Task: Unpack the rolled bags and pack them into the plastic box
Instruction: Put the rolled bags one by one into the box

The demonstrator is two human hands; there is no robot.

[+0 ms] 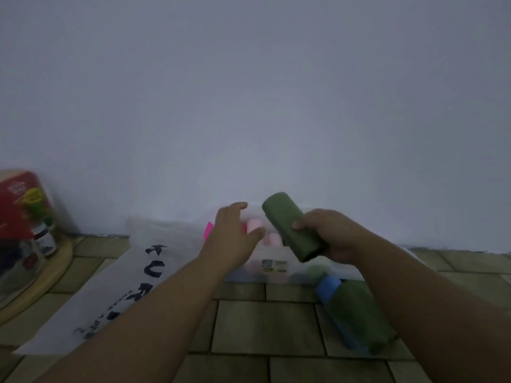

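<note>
My right hand (329, 236) grips a green roll of bags (290, 225), tilted, above the clear plastic box (276, 268) by the wall. My left hand (232, 233) hovers over the box's left part with fingers apart and nothing in it. Pink rolls (255, 225) lie inside the box, partly hidden behind my left hand. On the tiled surface to the right rest another green roll (359, 313) and a blue roll (327, 288) beside it. A flat white plastic bag with black lettering (116, 277) lies to the left.
A red canister (22, 205) and a jar (45, 239) stand on a round wooden tray (47, 275) at the far left. A plain white wall rises right behind the box. Tiled surface extends toward me.
</note>
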